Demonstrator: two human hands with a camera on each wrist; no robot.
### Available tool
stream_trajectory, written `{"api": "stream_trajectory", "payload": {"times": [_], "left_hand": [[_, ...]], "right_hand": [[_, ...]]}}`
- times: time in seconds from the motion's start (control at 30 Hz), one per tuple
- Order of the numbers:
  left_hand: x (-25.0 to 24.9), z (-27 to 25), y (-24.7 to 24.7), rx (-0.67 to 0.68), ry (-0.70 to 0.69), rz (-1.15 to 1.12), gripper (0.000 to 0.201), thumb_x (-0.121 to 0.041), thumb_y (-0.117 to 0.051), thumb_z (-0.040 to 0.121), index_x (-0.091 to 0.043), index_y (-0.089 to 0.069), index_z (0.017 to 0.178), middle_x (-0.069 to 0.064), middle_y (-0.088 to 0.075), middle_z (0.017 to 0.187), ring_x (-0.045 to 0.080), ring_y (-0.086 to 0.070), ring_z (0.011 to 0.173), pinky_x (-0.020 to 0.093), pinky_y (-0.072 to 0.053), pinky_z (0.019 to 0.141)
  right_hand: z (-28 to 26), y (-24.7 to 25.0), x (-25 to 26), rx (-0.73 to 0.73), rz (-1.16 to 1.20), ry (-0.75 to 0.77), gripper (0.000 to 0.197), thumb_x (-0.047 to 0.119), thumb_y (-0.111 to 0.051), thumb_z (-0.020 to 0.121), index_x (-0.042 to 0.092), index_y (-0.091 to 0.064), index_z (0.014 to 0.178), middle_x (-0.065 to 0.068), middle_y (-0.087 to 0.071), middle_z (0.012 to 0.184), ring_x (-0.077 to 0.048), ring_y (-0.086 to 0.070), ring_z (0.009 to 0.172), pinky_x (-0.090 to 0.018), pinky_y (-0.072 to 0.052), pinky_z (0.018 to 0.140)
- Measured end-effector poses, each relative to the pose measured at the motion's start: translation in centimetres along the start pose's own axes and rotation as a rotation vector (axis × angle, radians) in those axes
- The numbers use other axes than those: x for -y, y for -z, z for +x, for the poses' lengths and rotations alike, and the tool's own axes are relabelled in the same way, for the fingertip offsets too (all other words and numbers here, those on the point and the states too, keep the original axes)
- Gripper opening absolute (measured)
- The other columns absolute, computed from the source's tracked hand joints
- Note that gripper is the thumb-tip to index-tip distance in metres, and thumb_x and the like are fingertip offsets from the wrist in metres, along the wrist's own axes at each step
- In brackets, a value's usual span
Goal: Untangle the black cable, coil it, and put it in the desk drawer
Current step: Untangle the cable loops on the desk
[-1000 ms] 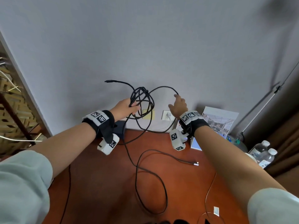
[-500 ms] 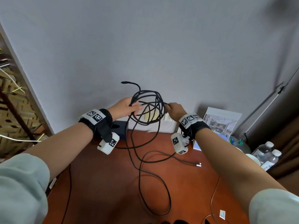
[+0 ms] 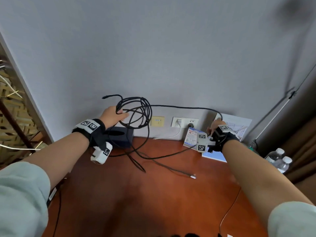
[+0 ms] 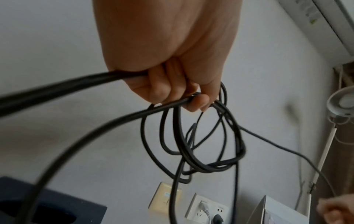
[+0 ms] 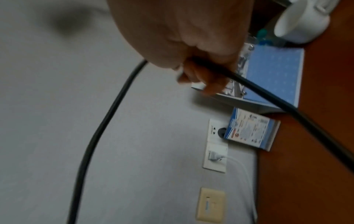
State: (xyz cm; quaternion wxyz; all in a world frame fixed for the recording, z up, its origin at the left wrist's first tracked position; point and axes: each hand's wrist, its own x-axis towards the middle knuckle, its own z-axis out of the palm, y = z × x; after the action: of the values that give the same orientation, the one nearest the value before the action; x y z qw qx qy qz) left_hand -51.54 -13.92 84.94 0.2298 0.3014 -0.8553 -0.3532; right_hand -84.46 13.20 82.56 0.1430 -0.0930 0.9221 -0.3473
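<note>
A: What changed in the last second?

B: The right hand (image 3: 215, 128) has swung far out to the right, drawing 1 strand of the thin black rubber-sheathed cable (image 3: 136, 113) level along the wall. Before, both hands sat close together at the bundle.

A: And the left hand (image 3: 112, 116)?

B: Its fingers stay clenched round several loops, held above the reddish-brown wooden desk (image 3: 153, 194). The rest trails on the desktop. Coiling looks about half done; no drawer is visible.

A: Do the wrist views add anything?

B: The left wrist view shows roughly 4 uneven, crossing loops. The right wrist view shows fingers pinching 1 strand.
</note>
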Motion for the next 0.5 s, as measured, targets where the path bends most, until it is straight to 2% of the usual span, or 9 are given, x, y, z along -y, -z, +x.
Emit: {"api": "stream_trajectory", "payload": {"times": [0.07, 0.1, 0.13, 0.2, 0.27, 0.33, 0.4, 0.47, 0.5], "left_hand": [[-0.1, 0.0, 0.1, -0.023, -0.004, 0.006, 0.048, -0.025, -0.063, 0.089, -0.018, -0.037, 0.049, -0.01, -0.051, 0.044, 0.002, -0.046, 0.047, 0.027, -0.034, 0.061], [-0.3, 0.0, 0.1, -0.018, -0.018, 0.02, 0.048, -0.024, -0.062, 0.09, -0.019, -0.037, 0.05, -0.009, -0.051, 0.047, 0.006, -0.047, 0.051, 0.027, -0.035, 0.061], [-0.7, 0.1, 0.0, -0.001, -0.031, 0.035, 0.047, -0.025, -0.062, 0.09, -0.02, -0.037, 0.051, -0.009, -0.051, 0.051, 0.011, -0.048, 0.055, 0.027, -0.036, 0.061], [-1.7, 0.2, -0.4, 0.043, -0.068, 0.06, 0.044, -0.026, -0.062, 0.09, -0.02, -0.035, 0.056, -0.005, -0.048, 0.056, 0.014, -0.046, 0.057, 0.028, -0.034, 0.06], [-2.9, 0.2, -0.9, 0.088, -0.126, 0.083, 0.042, -0.024, -0.063, 0.09, -0.021, -0.034, 0.059, -0.006, -0.042, 0.058, 0.013, -0.042, 0.058, 0.027, -0.032, 0.059], [-4.2, 0.0, -1.5, 0.112, -0.179, 0.102, 0.043, -0.023, -0.064, 0.089, -0.022, -0.032, 0.061, -0.008, -0.038, 0.059, 0.01, -0.038, 0.056, 0.025, -0.03, 0.057], [-5.1, -0.1, -2.1, 0.149, -0.234, 0.116, 0.043, -0.024, -0.064, 0.089, -0.021, -0.031, 0.061, -0.008, -0.035, 0.059, 0.009, -0.036, 0.055, 0.025, -0.028, 0.056], [-5.5, -0.2, -2.5, 0.157, -0.243, 0.099, 0.039, -0.025, -0.064, 0.089, -0.019, -0.036, 0.063, -0.008, -0.036, 0.058, 0.01, -0.038, 0.055, 0.024, -0.03, 0.057], [-5.4, -0.2, -2.5, 0.15, -0.23, 0.065, 0.035, -0.025, -0.065, 0.088, -0.017, -0.04, 0.065, -0.008, -0.041, 0.058, 0.009, -0.041, 0.055, 0.023, -0.034, 0.058]], "right_hand": [[1.7, -0.9, -0.9, 0.093, -0.237, 0.104, 0.011, 0.005, -0.053, 0.09, 0.0, -0.061, 0.082, -0.019, -0.068, 0.106, -0.032, -0.064, 0.102, -0.041, -0.05, 0.093], [0.9, -1.7, -0.2, 0.101, -0.335, 0.114, 0.008, 0.007, -0.054, 0.089, 0.003, -0.06, 0.086, -0.017, -0.066, 0.114, -0.032, -0.061, 0.106, -0.042, -0.047, 0.097], [-0.1, -2.7, 0.6, 0.082, -0.239, 0.118, 0.015, 0.008, -0.056, 0.089, 0.004, -0.06, 0.103, -0.014, -0.062, 0.117, -0.031, -0.059, 0.107, -0.039, -0.045, 0.099], [-3.8, -3.8, 3.0, 0.156, 0.073, 0.141, 0.054, 0.002, -0.063, 0.087, -0.001, -0.037, 0.134, -0.012, -0.054, 0.11, -0.026, -0.056, 0.1, -0.023, -0.045, 0.084], [-6.2, -5.1, 5.5, 0.324, 0.133, 0.226, 0.075, -0.004, -0.066, 0.083, 0.0, -0.02, 0.142, -0.016, -0.052, 0.12, -0.029, -0.055, 0.109, -0.022, -0.044, 0.083], [-7.7, -6.1, 7.4, 0.424, 0.05, 0.375, 0.072, 0.0, -0.064, 0.087, 0.003, -0.02, 0.143, -0.017, -0.044, 0.139, -0.031, -0.047, 0.126, -0.028, -0.04, 0.092], [-9.3, -6.8, 9.0, 0.486, 0.08, 0.436, 0.051, 0.004, -0.058, 0.092, 0.003, -0.033, 0.136, -0.017, -0.053, 0.128, -0.029, -0.054, 0.114, -0.026, -0.042, 0.087], [-10.1, -7.6, 9.9, 0.498, 0.064, 0.499, 0.015, 0.01, -0.053, 0.095, 0.0, -0.053, 0.107, -0.016, -0.06, 0.093, -0.023, -0.056, 0.081, -0.025, -0.046, 0.074], [-10.2, -7.9, 10.1, 0.502, 0.037, 0.531, 0.018, 0.017, -0.052, 0.097, 0.0, -0.057, 0.096, -0.014, -0.056, 0.081, -0.022, -0.052, 0.072, -0.028, -0.046, 0.071]]}}
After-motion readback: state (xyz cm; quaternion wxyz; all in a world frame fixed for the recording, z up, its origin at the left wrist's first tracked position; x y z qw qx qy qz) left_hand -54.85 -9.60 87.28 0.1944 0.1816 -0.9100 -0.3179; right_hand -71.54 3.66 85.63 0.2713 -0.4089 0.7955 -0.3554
